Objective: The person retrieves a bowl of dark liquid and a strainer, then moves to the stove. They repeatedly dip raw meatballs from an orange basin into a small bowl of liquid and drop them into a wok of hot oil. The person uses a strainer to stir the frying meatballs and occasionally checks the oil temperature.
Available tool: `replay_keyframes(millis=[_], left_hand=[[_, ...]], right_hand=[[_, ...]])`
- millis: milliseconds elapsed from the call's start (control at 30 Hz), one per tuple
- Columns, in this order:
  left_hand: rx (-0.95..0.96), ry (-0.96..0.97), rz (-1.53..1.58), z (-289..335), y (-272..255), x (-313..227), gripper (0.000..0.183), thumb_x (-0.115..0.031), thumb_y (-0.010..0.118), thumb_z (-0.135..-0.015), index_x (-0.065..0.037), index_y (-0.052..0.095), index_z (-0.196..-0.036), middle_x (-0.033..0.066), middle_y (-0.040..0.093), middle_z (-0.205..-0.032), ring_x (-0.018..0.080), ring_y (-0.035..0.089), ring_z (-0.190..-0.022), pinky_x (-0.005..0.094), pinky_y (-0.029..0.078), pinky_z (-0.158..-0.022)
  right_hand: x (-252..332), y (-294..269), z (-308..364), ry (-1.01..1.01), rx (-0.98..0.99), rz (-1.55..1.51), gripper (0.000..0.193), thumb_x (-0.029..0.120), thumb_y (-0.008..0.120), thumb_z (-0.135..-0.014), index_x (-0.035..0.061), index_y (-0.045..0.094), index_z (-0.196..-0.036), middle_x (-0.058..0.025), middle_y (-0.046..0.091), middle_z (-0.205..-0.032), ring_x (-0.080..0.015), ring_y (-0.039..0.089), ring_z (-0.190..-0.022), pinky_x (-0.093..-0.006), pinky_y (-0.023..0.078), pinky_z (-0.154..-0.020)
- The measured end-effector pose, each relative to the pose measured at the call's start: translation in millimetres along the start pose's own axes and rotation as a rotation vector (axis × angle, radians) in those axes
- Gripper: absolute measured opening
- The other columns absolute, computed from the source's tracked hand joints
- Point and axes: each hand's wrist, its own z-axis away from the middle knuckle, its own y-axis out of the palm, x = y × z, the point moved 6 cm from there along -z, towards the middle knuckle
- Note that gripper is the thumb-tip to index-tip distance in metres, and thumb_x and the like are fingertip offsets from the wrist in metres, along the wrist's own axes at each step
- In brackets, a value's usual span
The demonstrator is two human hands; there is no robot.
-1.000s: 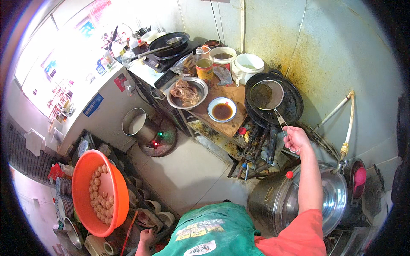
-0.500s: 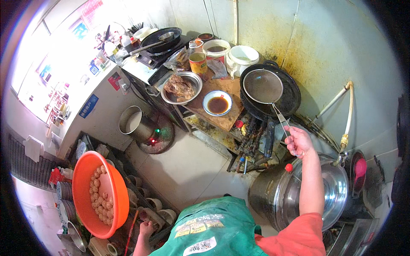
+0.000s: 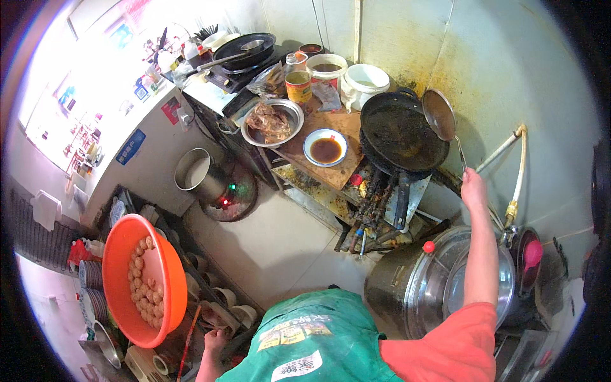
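My right hand (image 3: pixel 473 188) is closed round the metal handle of a round mesh strainer (image 3: pixel 439 114). The strainer is tilted up on edge beside the wall, over the right rim of a black wok (image 3: pixel 404 134). Inside, the wok has a dark, shiny bottom; its long handle points toward me. Low on the left, my left hand (image 3: pixel 215 342) has its fingers curled near a shelf of stacked bowls; what they hold, if anything, is hidden. An orange basin (image 3: pixel 175 280) with several pale meatballs (image 3: pixel 146 280) stands left of it.
A bowl of brown sauce (image 3: pixel 325 150) and a metal basin of meat (image 3: pixel 270 123) sit on the board left of the wok. White buckets (image 3: pixel 365 86) stand behind. A big lidded pot (image 3: pixel 414 286) is at my right, a tall steel pot (image 3: pixel 200 175) at centre left.
My right hand has moved right and up with the strainer, which has gone from lying over the wok to standing tilted at its right side. My left hand has barely moved.
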Motion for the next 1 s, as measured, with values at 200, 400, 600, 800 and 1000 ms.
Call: replay_keyframes(millis=[200,400,600,800,1000], left_hand=[[-0.428,-0.036,-0.236,48.4,-41.8,11.2,0.03,-0.027,0.059,-0.082,-0.002,0.074,-0.087,0.0207,0.071,-0.083,0.0356,0.07,-0.081,0.0443,0.054,-0.076],[-0.536,-0.118,-0.325,62.8,-49.9,45.9,0.03,-0.026,0.059,-0.079,0.001,0.072,-0.082,0.0238,0.07,-0.083,0.0401,0.068,-0.082,0.0493,0.053,-0.074],[-0.508,-0.182,-0.215,35.0,-50.1,75.0,0.032,-0.025,0.058,-0.08,0.004,0.071,-0.079,0.0247,0.069,-0.077,0.0409,0.067,-0.074,0.0486,0.052,-0.071],[-0.544,-0.149,-0.163,9.9,-44.4,91.1,0.032,-0.02,0.056,-0.08,0.009,0.066,-0.07,0.0276,0.064,-0.067,0.0416,0.066,-0.067,0.0484,0.049,-0.064],[-0.46,-0.241,-0.164,12.5,-32.9,89.6,0.045,-0.036,0.048,-0.093,0.003,0.07,-0.093,0.0225,0.069,-0.09,0.0372,0.065,-0.088,0.0471,0.05,-0.08]], right_hand=[[-3.9,10.9,32.8,0.36,0.448,-0.529,0.027,0.026,0.046,-0.103,0.007,0.065,-0.103,-0.0134,0.064,-0.072,-0.0251,0.062,-0.052,-0.0416,0.048,-0.042],[16.7,-9.6,56.4,0.547,0.658,-0.694,0.03,0.026,0.042,-0.105,0.0105,0.053,-0.128,-0.0073,0.057,-0.065,-0.0143,0.05,-0.039,-0.0263,0.027,-0.03],[42.9,4.1,60.6,0.574,0.734,-0.811,0.026,0.025,0.044,-0.104,0.0105,0.055,-0.123,-0.0067,0.057,-0.066,-0.0143,0.051,-0.04,-0.0263,0.028,-0.028],[69.4,24.1,65.0,0.586,0.821,-0.954,0.021,0.022,0.044,-0.103,0.0083,0.051,-0.118,-0.007,0.058,-0.067,-0.014,0.052,-0.042,-0.0256,0.029,-0.029],[79.9,41.8,73.5,0.661,0.862,-1.164,0.019,0.023,0.047,-0.102,0.0116,0.053,-0.116,-0.0074,0.06,-0.072,-0.0142,0.053,-0.047,-0.0264,0.033,-0.033]])
